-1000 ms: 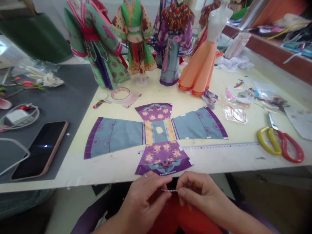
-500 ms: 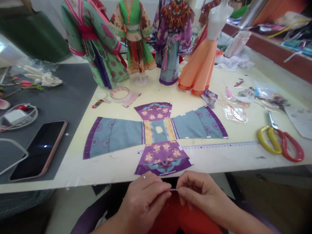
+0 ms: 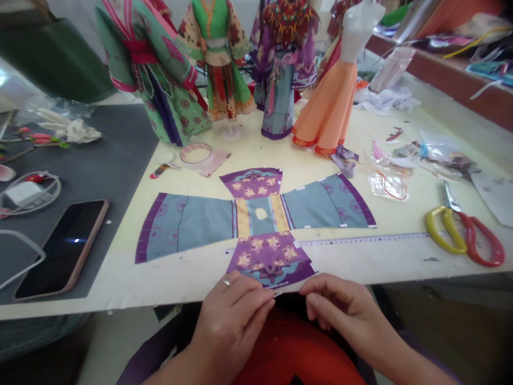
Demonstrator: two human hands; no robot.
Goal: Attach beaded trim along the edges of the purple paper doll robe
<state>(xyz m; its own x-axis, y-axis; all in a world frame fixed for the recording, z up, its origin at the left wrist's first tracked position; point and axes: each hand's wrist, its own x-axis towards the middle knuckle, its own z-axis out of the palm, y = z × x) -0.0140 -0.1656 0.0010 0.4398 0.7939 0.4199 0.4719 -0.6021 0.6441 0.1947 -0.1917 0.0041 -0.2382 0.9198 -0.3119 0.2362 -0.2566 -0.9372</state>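
A flat paper robe cut-out [image 3: 188, 224], blue-grey with purple trim, lies spread on the cream table [image 3: 385, 262]. Its lower purple panel [image 3: 270, 259] reaches the table's front edge. My left hand [image 3: 234, 321], a ring on one finger, is pinched at that panel's hem, and a short bit of a thin white bead strip [image 3: 277, 293] shows at its fingertips. My right hand [image 3: 340, 313] sits just right of it below the table edge. Its fingers are curled and pressed together, and whether they hold anything is hidden.
Several dolls in paper robes [image 3: 276, 69] stand at the back. A clear ruler [image 3: 360, 240] lies right of the cut-out, with yellow and red scissors [image 3: 465, 235] beyond. A tape roll [image 3: 195, 154] is behind, and a phone [image 3: 62, 248] lies on a dark mat at left.
Both hands rose from below the table edge to the hem of the purple panel. The bead strip stretched between them earlier now barely shows at the left fingertips.
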